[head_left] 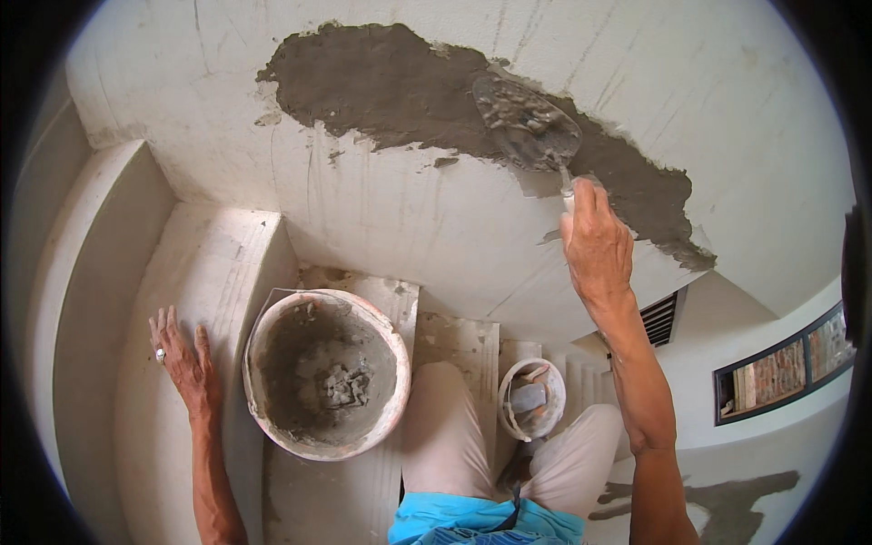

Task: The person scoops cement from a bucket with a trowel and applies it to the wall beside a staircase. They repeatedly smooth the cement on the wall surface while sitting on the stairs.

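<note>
My right hand point(597, 232) grips the handle of a mortar-caked trowel point(525, 123), whose blade lies over a long, irregular band of wet grey plaster point(372, 86) on the white wall point(354, 200). My left hand point(184, 359), with a ring on one finger, rests with its fingers stretched out on a pale concrete step point(197, 259). Beside it stands a large white bucket point(400, 363) with a wire handle and some grey mortar point(345, 381) inside. A smaller white bucket point(555, 395) holding tools sits lower on the stairs, between my knees.
The curved stairs point(454, 341) descend to the right, past my bent legs. Higher steps point(100, 263) rise at the left. At the right are a dark slatted opening point(661, 318), a dark-framed window point(781, 368) and a dark wet patch point(727, 500) on a lower pale surface.
</note>
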Demonstrator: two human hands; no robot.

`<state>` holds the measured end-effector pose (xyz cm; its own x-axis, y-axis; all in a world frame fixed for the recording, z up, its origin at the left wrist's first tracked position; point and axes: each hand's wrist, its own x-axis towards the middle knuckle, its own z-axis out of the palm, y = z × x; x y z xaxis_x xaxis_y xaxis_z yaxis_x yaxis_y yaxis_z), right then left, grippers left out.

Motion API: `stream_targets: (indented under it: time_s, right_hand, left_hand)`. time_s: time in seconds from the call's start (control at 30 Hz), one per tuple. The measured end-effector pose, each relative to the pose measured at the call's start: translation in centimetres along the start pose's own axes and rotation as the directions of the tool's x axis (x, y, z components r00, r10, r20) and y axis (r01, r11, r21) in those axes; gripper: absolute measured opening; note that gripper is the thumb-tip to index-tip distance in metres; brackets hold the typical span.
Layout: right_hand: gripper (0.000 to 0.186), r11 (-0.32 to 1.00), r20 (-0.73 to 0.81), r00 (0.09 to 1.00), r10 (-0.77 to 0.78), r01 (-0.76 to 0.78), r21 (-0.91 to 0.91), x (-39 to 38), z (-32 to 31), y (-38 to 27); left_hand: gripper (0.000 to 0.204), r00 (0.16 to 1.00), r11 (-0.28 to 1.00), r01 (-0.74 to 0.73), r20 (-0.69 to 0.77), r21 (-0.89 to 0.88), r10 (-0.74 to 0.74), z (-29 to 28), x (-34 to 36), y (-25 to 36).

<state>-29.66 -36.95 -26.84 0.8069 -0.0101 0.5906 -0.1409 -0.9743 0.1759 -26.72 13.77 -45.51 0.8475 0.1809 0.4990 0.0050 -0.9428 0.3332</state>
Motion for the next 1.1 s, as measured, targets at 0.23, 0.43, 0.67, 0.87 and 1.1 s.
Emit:
stream_targets:
  time_s: [0.23,0.43,0.67,0.87,1.1]
  right_hand:
    - [0.032,0.996,-0.048,0.996,-0.081,0.082,0.02,-2.3,-0.3,1.1]
    - [0.028,0.973,-0.033,0.978,-0.204,0.199,-0.113,0.0,-1.0,-0.9]
    - [0.025,0.875,0.017,0.971,-0.237,0.221,-0.431,2.1,-3.8,1.2]
    - [0.038,0.932,0.038,0.996,-0.081,0.089,-0.351,2.1,-7.8,2.0]
    - [0.033,0.899,0.021,0.958,-0.286,0.276,-0.34,2.6,-5.5,1.7]
  left_hand:
    - [0.056,1.0,1.0,0.007,0.005,0.005,-0.007,0.7,0.3,0.1]
    - [0.055,1.0,0.999,0.026,0.003,0.027,-0.026,0.2,0.4,-0.4]
    - [0.055,1.0,1.0,0.025,-0.007,0.003,-0.025,0.4,0.3,0.0]
    - [0.056,1.0,0.999,0.023,-0.009,0.039,-0.023,0.3,0.3,0.0]
    - [0.056,0.999,1.0,0.029,-0.027,-0.01,-0.03,0.1,0.0,-1.2]
